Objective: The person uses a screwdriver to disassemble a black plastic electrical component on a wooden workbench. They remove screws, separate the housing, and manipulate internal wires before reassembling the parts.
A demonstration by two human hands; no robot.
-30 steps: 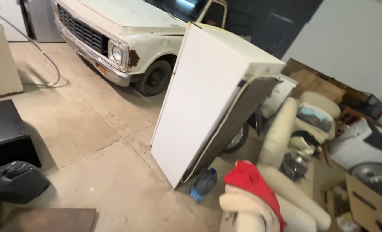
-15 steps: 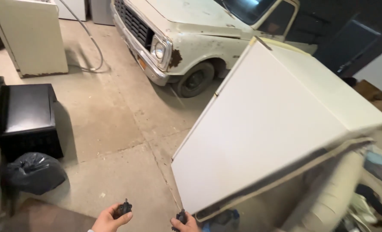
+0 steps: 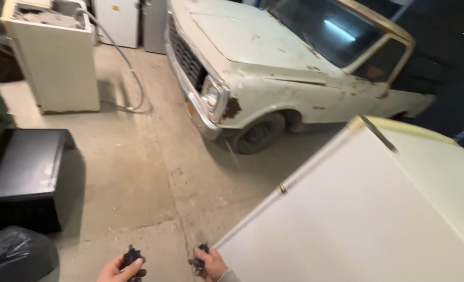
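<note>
left hand (image 3: 121, 267) at bottom edge, fingers curled tight around a small black part (image 3: 132, 256) | right hand (image 3: 210, 263) clamped on another small black piece (image 3: 198, 259), just beside the tilted white refrigerator (image 3: 367, 219) | old white truck (image 3: 274, 68) behind | black box (image 3: 26, 175) at left on concrete floor (image 3: 138, 172)

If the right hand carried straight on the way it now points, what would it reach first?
The right hand, holding a small black object, points forward over bare concrete floor. The white truck's front wheel looks first in line, though depth is unclear; the tilted white appliance lies just beside it.
</note>
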